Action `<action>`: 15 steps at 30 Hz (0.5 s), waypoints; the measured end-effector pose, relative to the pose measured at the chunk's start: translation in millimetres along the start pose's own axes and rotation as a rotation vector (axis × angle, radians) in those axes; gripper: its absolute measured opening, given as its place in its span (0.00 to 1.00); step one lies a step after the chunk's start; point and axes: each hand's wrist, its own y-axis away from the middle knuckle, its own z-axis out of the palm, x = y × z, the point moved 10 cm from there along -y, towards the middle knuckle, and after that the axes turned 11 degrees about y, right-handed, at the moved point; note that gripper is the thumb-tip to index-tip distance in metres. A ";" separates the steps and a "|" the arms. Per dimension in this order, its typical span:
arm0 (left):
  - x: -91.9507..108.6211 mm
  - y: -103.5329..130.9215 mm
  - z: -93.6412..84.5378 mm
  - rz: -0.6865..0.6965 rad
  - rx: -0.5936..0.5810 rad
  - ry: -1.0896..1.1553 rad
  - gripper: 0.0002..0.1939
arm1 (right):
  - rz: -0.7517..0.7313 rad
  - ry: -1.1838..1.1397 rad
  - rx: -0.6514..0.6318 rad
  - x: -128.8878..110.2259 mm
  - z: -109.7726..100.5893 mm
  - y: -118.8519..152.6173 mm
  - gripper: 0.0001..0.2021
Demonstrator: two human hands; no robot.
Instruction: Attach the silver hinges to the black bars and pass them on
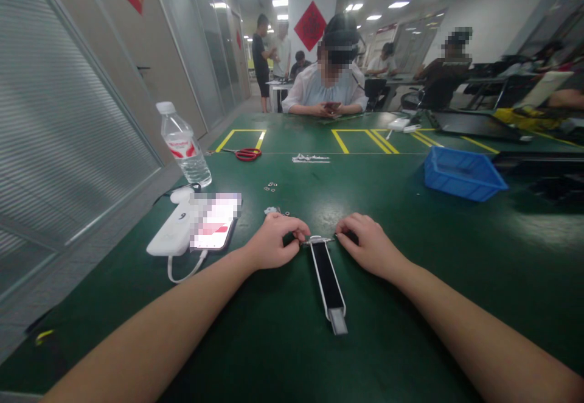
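A long black strip in a white frame (327, 275) lies on the green table (255, 342), with a grey tab at its near end. At its far end is a thin piece (320, 240) lying crosswise. My left hand (279, 241) is at the left end of that piece, thumb and fingers pinched together. On the right, my right hand (367, 245) pinches at the other end with thumb and forefinger. What exactly sits between the fingertips of each hand is too small to tell. Small metal parts (272, 210) lie just beyond my left hand.
To the left are a water bottle (184, 147), a white power bank (168, 232) and a lit phone (216, 223). Farther off lie red-handled scissors (247, 154), small rings (270, 188) and white strips (311, 159). A blue bin (464, 173) stands right. Across the table sits a person (329, 89).
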 end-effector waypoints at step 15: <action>3.0 -0.1 0.3 -0.002 -0.015 -0.024 0.12 | -0.016 -0.009 0.004 -0.9 -0.6 0.3 0.06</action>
